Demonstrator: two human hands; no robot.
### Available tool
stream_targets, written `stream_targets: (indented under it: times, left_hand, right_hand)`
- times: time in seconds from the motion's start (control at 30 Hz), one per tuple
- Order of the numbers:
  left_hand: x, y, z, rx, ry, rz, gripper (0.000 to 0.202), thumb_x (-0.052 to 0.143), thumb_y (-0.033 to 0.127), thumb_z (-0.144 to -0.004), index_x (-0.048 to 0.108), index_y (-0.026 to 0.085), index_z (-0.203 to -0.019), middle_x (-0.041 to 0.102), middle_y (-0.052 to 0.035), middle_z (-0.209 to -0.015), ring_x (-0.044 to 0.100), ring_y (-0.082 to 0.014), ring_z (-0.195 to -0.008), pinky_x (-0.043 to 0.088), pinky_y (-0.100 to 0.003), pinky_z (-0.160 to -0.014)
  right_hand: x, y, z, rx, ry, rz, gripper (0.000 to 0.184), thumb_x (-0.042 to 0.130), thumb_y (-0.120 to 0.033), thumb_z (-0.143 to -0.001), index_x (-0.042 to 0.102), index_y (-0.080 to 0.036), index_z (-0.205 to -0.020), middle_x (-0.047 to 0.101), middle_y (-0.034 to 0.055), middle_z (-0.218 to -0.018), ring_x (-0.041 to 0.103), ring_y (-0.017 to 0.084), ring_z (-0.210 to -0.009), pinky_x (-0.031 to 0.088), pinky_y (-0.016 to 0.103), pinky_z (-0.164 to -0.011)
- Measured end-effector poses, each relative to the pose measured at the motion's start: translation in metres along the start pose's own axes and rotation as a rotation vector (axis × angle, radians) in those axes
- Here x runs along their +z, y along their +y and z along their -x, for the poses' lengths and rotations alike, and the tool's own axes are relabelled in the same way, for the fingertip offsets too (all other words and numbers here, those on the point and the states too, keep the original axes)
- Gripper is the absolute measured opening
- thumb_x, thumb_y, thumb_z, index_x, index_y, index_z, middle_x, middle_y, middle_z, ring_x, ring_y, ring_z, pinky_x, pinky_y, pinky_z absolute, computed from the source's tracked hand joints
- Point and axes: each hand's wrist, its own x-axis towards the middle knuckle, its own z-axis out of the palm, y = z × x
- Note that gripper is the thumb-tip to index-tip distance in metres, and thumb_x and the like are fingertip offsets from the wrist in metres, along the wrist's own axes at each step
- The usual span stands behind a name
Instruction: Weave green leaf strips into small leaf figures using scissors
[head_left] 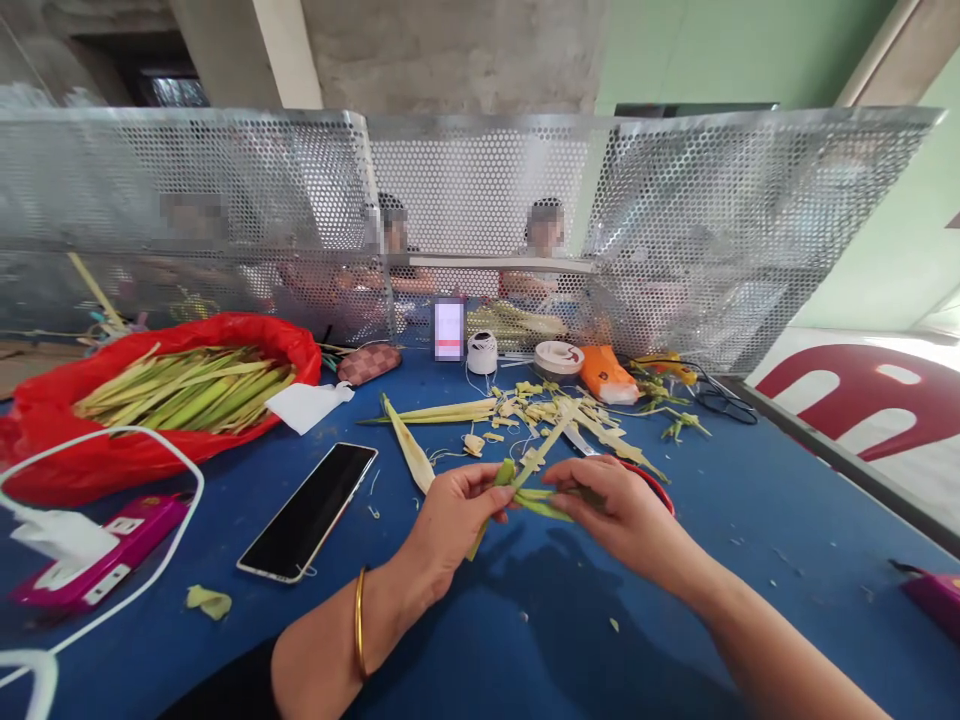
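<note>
My left hand and my right hand meet over the blue table, both pinched on green leaf strips that are folded together between the fingertips. A gold bangle sits on my left wrist. Just beyond my fingers lie cut pale leaf pieces and a long folded leaf. Red-handled scissors show partly behind my right hand.
A red bag of green leaf strips lies at left. A black phone, a pink power bank with white cable, thread spool, tape roll and orange tool are around. A perforated metal screen stands behind, with people beyond it.
</note>
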Motion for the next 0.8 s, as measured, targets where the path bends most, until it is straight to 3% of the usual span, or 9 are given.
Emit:
stream_targets:
  times: [0.13, 0.37, 0.47, 0.6, 0.67, 0.73, 0.8]
  left_hand:
    - [-0.002, 0.000, -0.003, -0.022, 0.051, 0.013, 0.023, 0.074, 0.023, -0.065, 0.062, 0.015, -0.083, 0.068, -0.0011, -0.064, 0.057, -0.0103, -0.056, 0.045, -0.023, -0.062]
    - [-0.004, -0.006, -0.006, 0.000, 0.009, -0.116, 0.019, 0.069, 0.020, -0.068, 0.056, 0.017, -0.081, 0.067, -0.0013, -0.062, 0.056, -0.0107, -0.055, 0.044, -0.023, -0.060]
    - [-0.003, -0.008, -0.006, 0.005, 0.004, -0.128, 0.017, 0.068, 0.019, -0.068, 0.056, 0.017, -0.080, 0.067, -0.0012, -0.063, 0.057, -0.0115, -0.057, 0.043, -0.023, -0.059]
    - [-0.002, -0.009, -0.005, -0.020, -0.008, -0.128, 0.014, 0.067, 0.017, -0.067, 0.057, 0.016, -0.077, 0.067, -0.0015, -0.061, 0.057, -0.0110, -0.056, 0.043, -0.023, -0.058]
    - [-0.001, -0.010, -0.005, -0.033, -0.008, -0.127, 0.014, 0.067, 0.016, -0.066, 0.057, 0.016, -0.076, 0.067, -0.0015, -0.061, 0.056, -0.0107, -0.054, 0.043, -0.023, -0.057]
    - [0.000, -0.011, -0.004, -0.048, -0.005, -0.128, 0.013, 0.067, 0.016, -0.065, 0.058, 0.016, -0.074, 0.067, -0.0016, -0.060, 0.056, -0.0108, -0.053, 0.043, -0.023, -0.057]
    - [0.001, -0.013, -0.004, -0.061, -0.007, -0.128, 0.013, 0.067, 0.016, -0.065, 0.057, 0.017, -0.073, 0.066, -0.0017, -0.060, 0.057, -0.0113, -0.053, 0.042, -0.024, -0.056]
  right_hand:
    - [-0.014, 0.002, 0.001, 0.040, -0.062, -0.104, 0.024, 0.060, -0.027, -0.085, 0.069, -0.026, -0.108, 0.074, 0.0039, -0.095, 0.065, 0.020, -0.083, 0.049, 0.031, -0.072]
    - [-0.020, 0.000, 0.004, 0.324, -0.161, -0.870, 0.024, 0.064, -0.039, -0.082, 0.076, -0.021, -0.093, 0.074, 0.0068, -0.084, 0.068, 0.019, -0.070, 0.053, 0.031, -0.064]
    - [-0.009, -0.003, 0.003, 0.399, -0.062, -1.000, 0.028, 0.074, -0.035, -0.073, 0.074, -0.021, -0.098, 0.074, 0.0074, -0.087, 0.069, 0.020, -0.074, 0.055, 0.033, -0.068]
    - [0.005, -0.003, 0.001, 0.264, 0.155, -0.700, 0.015, 0.071, -0.035, -0.077, 0.074, -0.021, -0.080, 0.069, 0.0040, -0.071, 0.062, 0.018, -0.066, 0.052, 0.031, -0.065]
    - [0.011, -0.003, 0.001, 0.210, 0.283, -0.614, 0.019, 0.065, -0.036, -0.083, 0.073, -0.022, -0.074, 0.068, 0.0053, -0.078, 0.062, 0.020, -0.077, 0.051, 0.033, -0.073]
    - [0.017, -0.004, 0.001, 0.205, 0.367, -0.691, 0.020, 0.061, -0.037, -0.086, 0.071, -0.022, -0.077, 0.068, 0.0069, -0.095, 0.061, 0.023, -0.095, 0.048, 0.037, -0.086]
    - [0.021, -0.005, 0.001, 0.259, 0.366, -0.885, 0.020, 0.057, -0.039, -0.089, 0.066, -0.022, -0.084, 0.067, 0.0067, -0.094, 0.061, 0.024, -0.097, 0.046, 0.041, -0.090]
